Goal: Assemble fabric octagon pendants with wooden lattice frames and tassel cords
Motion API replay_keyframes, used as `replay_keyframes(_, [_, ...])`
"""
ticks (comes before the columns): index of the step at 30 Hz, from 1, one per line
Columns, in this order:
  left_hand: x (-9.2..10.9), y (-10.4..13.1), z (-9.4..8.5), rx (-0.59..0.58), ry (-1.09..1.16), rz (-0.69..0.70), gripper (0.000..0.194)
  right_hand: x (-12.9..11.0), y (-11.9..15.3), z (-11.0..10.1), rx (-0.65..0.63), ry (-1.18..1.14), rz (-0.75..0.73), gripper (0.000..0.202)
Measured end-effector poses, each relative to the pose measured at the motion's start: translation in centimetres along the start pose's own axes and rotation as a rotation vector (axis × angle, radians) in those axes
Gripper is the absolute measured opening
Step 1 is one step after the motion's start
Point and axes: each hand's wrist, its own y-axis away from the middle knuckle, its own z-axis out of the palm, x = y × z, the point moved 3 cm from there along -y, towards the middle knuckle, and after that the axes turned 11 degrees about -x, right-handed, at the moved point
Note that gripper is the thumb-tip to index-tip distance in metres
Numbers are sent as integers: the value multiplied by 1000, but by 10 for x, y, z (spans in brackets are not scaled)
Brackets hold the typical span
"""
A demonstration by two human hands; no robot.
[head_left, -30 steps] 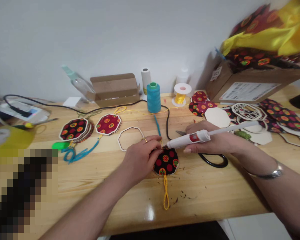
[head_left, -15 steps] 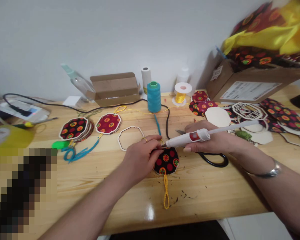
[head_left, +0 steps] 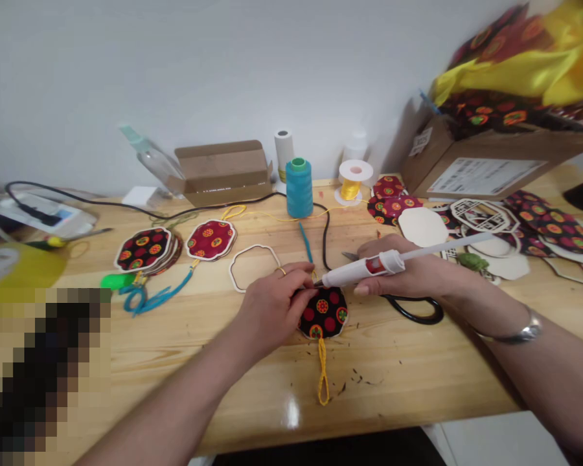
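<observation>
My right hand (head_left: 391, 272) is closed around a white hot glue gun (head_left: 357, 268) with a pale glue stick (head_left: 447, 246) jutting from its back. The nozzle tip meets the upper edge of a black floral fabric ornament (head_left: 323, 314), which lies on the table with a yellow cord loop (head_left: 323, 375) toward me. At that same edge, the fingers of my left hand (head_left: 282, 294) are pinched together on the ornament. A teal tassel cord (head_left: 305, 243) runs up behind it. Exactly where the nozzle touches is partly hidden by my fingertips.
Black-handled scissors (head_left: 418, 310) lie under my right hand. A wooden frame (head_left: 233, 272), a red ornament (head_left: 211, 239) and a stack of ornaments (head_left: 146, 252) are to the left. Behind stand a teal thread cone (head_left: 299, 188) and a yellow cord spool (head_left: 352, 188). A cardboard box (head_left: 495, 162) stands right.
The glue gun and my right hand have shifted very slightly to the left. My left hand and the black ornament stay in place.
</observation>
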Motion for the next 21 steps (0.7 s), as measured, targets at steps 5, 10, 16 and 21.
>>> replay_keyframes(5, [1,0,0,-5,6,-9,8,-1,0,0,5,0,-1,44])
replay_keyframes(10, [-1,0,0,-15,-1,-25,9,-1,6,-5,27,-74,-44,41])
replay_keyframes(16, [-2,0,0,-12,-4,-22,10,-1,10,-13,39,-42,-25,38])
replay_keyframes(21, [0,0,-1,-10,-8,-13,11,-5,7,-10,13,-43,15,41])
